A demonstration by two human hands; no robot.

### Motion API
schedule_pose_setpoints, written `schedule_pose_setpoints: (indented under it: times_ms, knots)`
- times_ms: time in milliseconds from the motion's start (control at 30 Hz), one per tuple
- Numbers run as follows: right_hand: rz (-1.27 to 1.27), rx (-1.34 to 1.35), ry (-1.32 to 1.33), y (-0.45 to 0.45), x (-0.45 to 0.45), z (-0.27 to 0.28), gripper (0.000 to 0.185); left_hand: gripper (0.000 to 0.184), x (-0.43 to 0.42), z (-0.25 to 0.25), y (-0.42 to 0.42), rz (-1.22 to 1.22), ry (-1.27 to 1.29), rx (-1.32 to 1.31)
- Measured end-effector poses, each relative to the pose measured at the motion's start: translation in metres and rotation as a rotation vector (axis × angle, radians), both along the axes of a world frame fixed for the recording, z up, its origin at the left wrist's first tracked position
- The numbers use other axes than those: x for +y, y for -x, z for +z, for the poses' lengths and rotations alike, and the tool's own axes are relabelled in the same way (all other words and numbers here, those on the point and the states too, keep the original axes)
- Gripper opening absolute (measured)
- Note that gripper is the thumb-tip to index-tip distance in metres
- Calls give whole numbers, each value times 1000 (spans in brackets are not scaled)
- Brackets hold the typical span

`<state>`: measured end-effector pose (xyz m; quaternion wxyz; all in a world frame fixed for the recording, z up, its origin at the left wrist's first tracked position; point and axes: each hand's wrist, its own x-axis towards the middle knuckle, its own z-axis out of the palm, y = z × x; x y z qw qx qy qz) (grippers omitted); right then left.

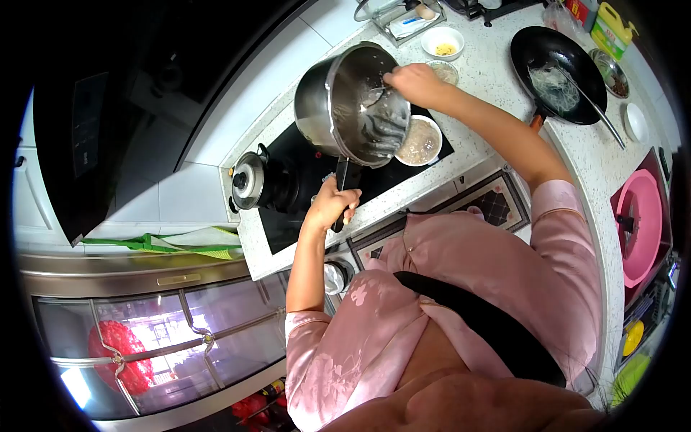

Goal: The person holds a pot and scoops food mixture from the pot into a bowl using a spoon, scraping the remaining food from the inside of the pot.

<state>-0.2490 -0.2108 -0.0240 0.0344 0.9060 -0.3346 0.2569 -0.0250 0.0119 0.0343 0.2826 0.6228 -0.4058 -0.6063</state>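
My left hand [335, 204] is closed round the black handle of a deep metal pot [313, 108]. The pot is tilted, its mouth turned toward a white bowl [436, 158] that holds a pale, grainy porridge-like food [417, 142]. My right hand [417, 83] is closed at the pot's mouth, gripping what looks like a spoon [372, 97] whose shiny end shows inside. Its handle is mostly hidden by my fingers. Whitish residue coats the pot's inner wall. The bowl stands on the black cooktop [284, 223], close under the rim.
A lidded black pot [252, 180] stands on the cooktop's left. On the counter are a small white bowl with yellow bits [443, 45], a black wok with noodle-like strands [554, 86], and a yellow-green jug [612, 32]. A pink basin [639, 227] sits in the sink at right.
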Motion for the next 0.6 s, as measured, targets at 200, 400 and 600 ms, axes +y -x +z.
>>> schedule_pose_setpoints:
  times_ms: [200,400,600]
  knots:
    - [167,131,265,-30,-15,6,10,21,5,17,2,-54,5,-43]
    - [257,206,154,7,-1,3,11,14,-2,24,2,-41,14,-62]
    - [289,74,-56,61,12,-20,9,15,-14,17,-4,31,-39,-37]
